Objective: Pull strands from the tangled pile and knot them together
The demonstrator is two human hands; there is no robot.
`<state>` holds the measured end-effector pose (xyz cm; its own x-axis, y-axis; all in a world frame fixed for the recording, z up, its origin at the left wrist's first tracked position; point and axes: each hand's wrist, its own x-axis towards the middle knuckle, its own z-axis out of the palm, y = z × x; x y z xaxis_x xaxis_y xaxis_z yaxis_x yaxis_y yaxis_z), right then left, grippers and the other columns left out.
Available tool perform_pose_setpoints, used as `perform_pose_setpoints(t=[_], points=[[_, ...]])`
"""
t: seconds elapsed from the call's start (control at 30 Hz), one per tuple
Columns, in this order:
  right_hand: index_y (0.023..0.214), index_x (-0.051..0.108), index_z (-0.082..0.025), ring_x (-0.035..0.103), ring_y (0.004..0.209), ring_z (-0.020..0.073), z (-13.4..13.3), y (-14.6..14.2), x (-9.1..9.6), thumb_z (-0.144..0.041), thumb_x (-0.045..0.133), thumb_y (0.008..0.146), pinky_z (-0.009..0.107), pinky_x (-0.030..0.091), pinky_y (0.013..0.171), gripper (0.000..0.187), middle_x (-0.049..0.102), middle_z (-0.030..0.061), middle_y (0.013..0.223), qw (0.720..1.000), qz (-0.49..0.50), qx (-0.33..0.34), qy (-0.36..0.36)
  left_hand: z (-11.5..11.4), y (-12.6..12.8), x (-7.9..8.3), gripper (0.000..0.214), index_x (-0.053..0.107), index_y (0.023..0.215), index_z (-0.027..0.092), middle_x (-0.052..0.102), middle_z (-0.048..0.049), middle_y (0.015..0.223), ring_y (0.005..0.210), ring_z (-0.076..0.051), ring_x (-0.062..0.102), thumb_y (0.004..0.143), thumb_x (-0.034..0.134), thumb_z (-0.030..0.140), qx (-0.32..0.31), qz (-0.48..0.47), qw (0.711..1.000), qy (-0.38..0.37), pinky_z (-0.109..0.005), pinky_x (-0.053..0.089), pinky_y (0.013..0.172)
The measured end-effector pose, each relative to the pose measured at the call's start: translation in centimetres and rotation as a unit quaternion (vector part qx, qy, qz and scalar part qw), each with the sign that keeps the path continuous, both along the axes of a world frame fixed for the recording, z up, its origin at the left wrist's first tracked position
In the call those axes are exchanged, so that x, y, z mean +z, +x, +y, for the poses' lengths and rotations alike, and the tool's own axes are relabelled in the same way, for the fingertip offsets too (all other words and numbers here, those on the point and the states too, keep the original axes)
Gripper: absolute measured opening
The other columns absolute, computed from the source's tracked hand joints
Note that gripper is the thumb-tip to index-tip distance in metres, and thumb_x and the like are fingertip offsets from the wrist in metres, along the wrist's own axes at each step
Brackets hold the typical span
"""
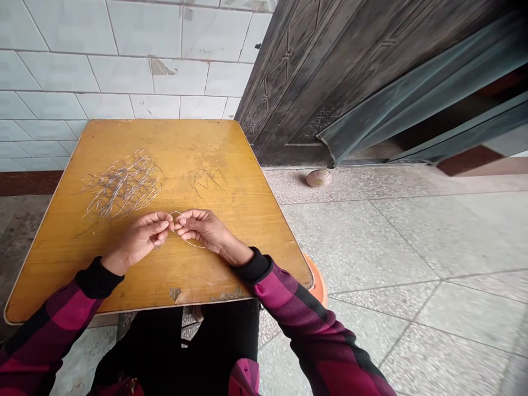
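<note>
Plaid sleeves (289, 308) | left hand (138, 236), right hand (206, 230) both pinching thin wire (192, 242), seemingly | wire tangle (121, 184) on table (198, 275)

My right sleeve (305, 324): magenta-and-black check, black cuff. Tabletop (231, 165): amber yellow. Wire (124, 184): silver. Wall tiles (115, 77), upper left: white.

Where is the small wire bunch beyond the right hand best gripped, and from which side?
Probably its middle, from above, with the right hand's fingers: the thin strands lie flat on the wooden tabletop, apart from the larger tangle.
</note>
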<state>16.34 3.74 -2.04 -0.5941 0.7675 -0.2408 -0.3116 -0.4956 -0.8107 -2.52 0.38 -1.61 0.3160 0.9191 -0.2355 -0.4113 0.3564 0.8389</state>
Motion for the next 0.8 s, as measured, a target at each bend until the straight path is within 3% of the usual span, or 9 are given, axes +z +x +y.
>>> perform_pose_setpoints(t=[0.23,0.37,0.5,0.67,0.8], points=[[0.080,0.070,-0.014,0.053,0.045,0.0013,0.5,0.8,-0.2,-0.036,0.080,0.068,0.011,0.042,0.042,0.027,0.062,-0.0048,0.058,0.999,-0.010,0.034,0.007,0.3,-1.0,-0.4,0.021,0.057,0.065,0.012,0.051,0.0025,0.059,0.044,-0.001,0.036,0.071,0.073,0.023,-0.002,-0.059,0.997,-0.042,-0.013,0.028,0.042],[0.075,0.070,-0.012,0.046,0.041,0.0010,1.1,1.9,0.4,-0.034,0.078,0.069,0.011,0.032,0.036,0.024,0.059,-0.0048,0.054,0.997,-0.050,0.050,0.039,0.4,-1.6,-0.3,0.023,0.056,0.061,0.010,0.046,0.0040,0.053,0.041,0.000,0.030,0.069,0.074,0.022,-0.044,-0.046,0.997,-0.047,-0.012,0.025,0.040],[0.074,0.069,-0.012,0.038,0.038,0.0006,1.5,2.8,0.8,-0.033,0.075,0.070,0.013,0.022,0.034,0.022,0.055,-0.0056,0.050,0.992,-0.080,0.075,0.064,0.3,-1.9,-0.1,0.021,0.057,0.064,0.011,0.043,0.0049,0.052,0.040,0.000,0.027,0.068,0.074,0.022,-0.038,-0.021,0.998,-0.048,-0.012,0.022,0.038],[0.076,0.069,-0.012,0.034,0.037,0.0010,2.0,3.6,1.0,-0.035,0.069,0.075,0.016,0.019,0.035,0.023,0.052,-0.0069,0.050,0.975,-0.120,0.138,0.128,0.1,-2.0,0.4,0.019,0.058,0.064,0.011,0.041,0.0049,0.052,0.041,0.000,0.024,0.069,0.073,0.022,-0.021,0.021,0.999,-0.025,-0.012,0.017,0.038],[0.080,0.069,-0.013,0.035,0.040,0.0023,2.7,5.4,1.4,-0.035,0.067,0.079,0.017,0.024,0.040,0.022,0.050,-0.0078,0.049,0.937,-0.220,0.163,0.216,-0.2,-2.2,0.8,0.020,0.059,0.065,0.013,0.038,0.0054,0.049,0.041,-0.002,0.023,0.070,0.071,0.028,-0.053,0.086,0.995,-0.017,-0.015,0.014,0.038]])
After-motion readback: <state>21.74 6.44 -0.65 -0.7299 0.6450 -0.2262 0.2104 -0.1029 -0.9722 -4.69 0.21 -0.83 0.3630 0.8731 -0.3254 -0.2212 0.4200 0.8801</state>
